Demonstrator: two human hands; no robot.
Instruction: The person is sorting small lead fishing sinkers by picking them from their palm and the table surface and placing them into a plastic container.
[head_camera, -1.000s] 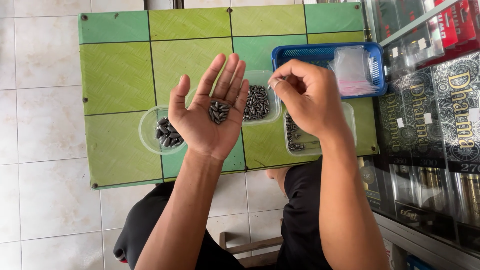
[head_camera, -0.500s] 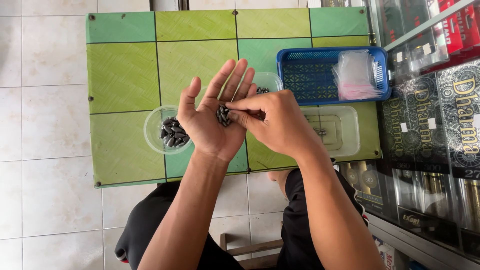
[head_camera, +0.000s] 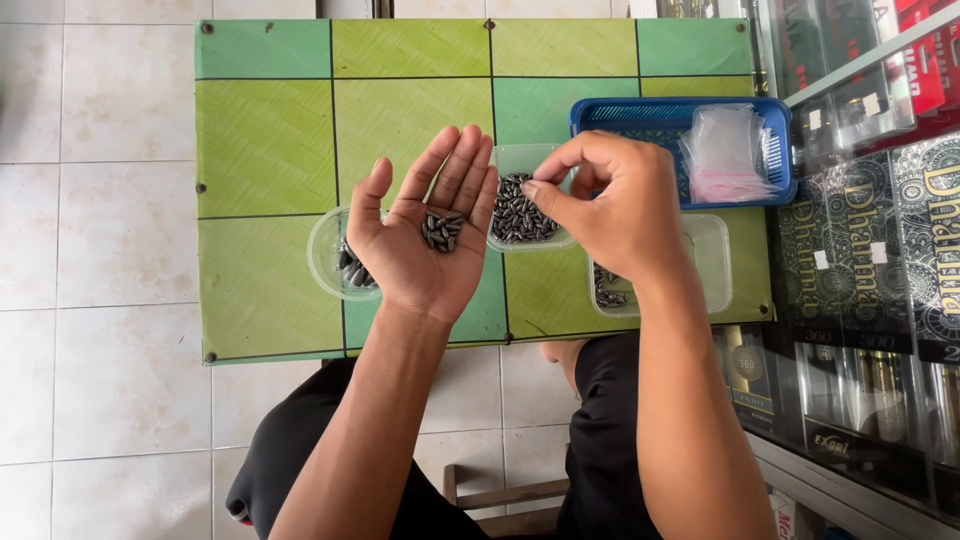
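Observation:
My left hand (head_camera: 425, 235) is held palm up over the green table (head_camera: 270, 150), fingers spread, with a small heap of dark oval pieces (head_camera: 442, 230) lying in the palm. My right hand (head_camera: 615, 205) hovers just right of it, thumb and forefinger pinched together over a clear rectangular tub (head_camera: 520, 205) full of the same dark pieces. Whether a piece sits in the pinch is too small to tell. A round clear cup (head_camera: 330, 255) with some pieces lies under my left hand's thumb side.
A second clear rectangular tub (head_camera: 700, 260) with a few pieces stands under my right wrist. A blue plastic basket (head_camera: 680, 120) holding small clear bags (head_camera: 725, 155) sits at the table's right rear. A glass display case (head_camera: 870, 250) borders the right side; white floor tiles lie to the left.
My right hand has pulled away from my left palm and moved right, over the full tub. The left hand stays open with the pieces in it.

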